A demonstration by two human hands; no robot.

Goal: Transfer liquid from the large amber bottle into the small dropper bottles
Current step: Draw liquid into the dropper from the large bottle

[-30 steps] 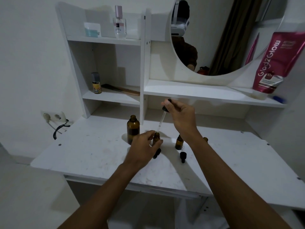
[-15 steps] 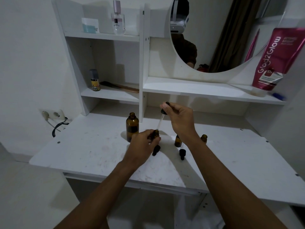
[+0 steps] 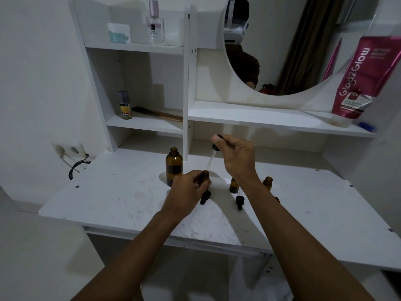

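Observation:
The large amber bottle [image 3: 173, 166] stands uncapped on the white desk [image 3: 121, 198], just left of my hands. My left hand [image 3: 188, 190] grips a small amber dropper bottle [image 3: 205, 175] standing on the desk. My right hand [image 3: 235, 155] pinches the black bulb of a glass dropper [image 3: 211, 158], whose tip points down into that small bottle's mouth. Two more small amber bottles [image 3: 234, 186] [image 3: 268, 182] stand behind my right wrist, partly hidden. Two black dropper caps [image 3: 205, 197] [image 3: 239, 202] lie on the desk.
White shelves rise behind the desk, holding a perfume bottle [image 3: 155, 25], a small yellow-labelled bottle [image 3: 124, 106] and a comb [image 3: 158, 114]. A pink tube [image 3: 362, 79] leans at the right by a round mirror [image 3: 293, 46]. A wall socket with a black cable [image 3: 73, 157] is at the left.
The view has tilted slightly. My right hand has lowered the dropper so its tip meets the small bottle's mouth. My left hand keeps hold of the bottle.

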